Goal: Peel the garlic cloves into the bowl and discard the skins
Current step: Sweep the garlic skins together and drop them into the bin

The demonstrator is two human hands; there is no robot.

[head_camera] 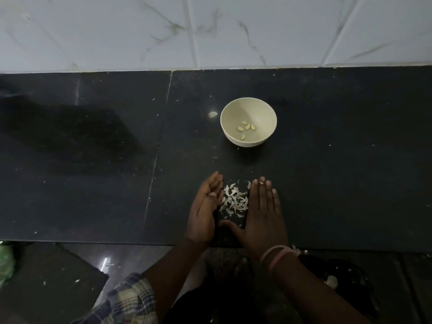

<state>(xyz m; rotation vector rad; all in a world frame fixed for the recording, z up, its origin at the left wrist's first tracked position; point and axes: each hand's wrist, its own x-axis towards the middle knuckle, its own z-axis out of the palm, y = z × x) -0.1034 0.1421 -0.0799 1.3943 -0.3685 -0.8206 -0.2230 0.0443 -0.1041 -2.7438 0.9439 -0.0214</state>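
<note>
A cream bowl (248,106) stands on the black stone counter (327,160) and holds several peeled garlic cloves (246,127). Nearer me lies a small heap of white garlic skins (234,200). My left hand (205,211) stands on its edge at the left of the heap, palm turned toward it, fingers straight. My right hand (265,213) lies flat on the counter at the heap's right, fingers straight, its thumb reaching under the heap. Neither hand holds anything.
A white marble-tiled wall (210,31) rises behind the counter. The counter's front edge runs just below my wrists. Below it, at the right, a dark bag (346,274) holds a pale garlic piece (331,281). Something green (5,260) shows at the far left.
</note>
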